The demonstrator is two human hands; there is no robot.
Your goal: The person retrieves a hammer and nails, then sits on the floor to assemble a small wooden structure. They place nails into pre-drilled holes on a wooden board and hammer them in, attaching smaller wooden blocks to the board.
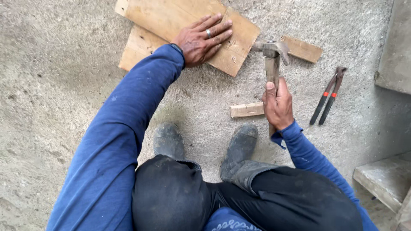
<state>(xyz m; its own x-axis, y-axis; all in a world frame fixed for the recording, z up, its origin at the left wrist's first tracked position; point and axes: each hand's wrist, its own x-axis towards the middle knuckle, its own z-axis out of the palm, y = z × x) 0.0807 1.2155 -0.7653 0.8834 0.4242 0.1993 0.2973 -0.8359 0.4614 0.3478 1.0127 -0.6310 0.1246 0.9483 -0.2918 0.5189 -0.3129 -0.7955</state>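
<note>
My left hand (203, 39) lies flat, fingers spread, on a wooden board (171, 17) that rests on a second board (137, 47) on the concrete floor. A ring shows on one finger. My right hand (277, 105) is closed round the wooden handle of a claw hammer (271, 53), whose metal head sits just past the top board's right corner. A small wooden block (246, 110) lies on the floor right beside my right hand.
A short wooden strip (303, 48) lies behind the hammer head. Pincers with black and red handles (329, 95) lie to the right. My two boots (205, 145) stand below. Concrete blocks (387, 177) sit at the right edge.
</note>
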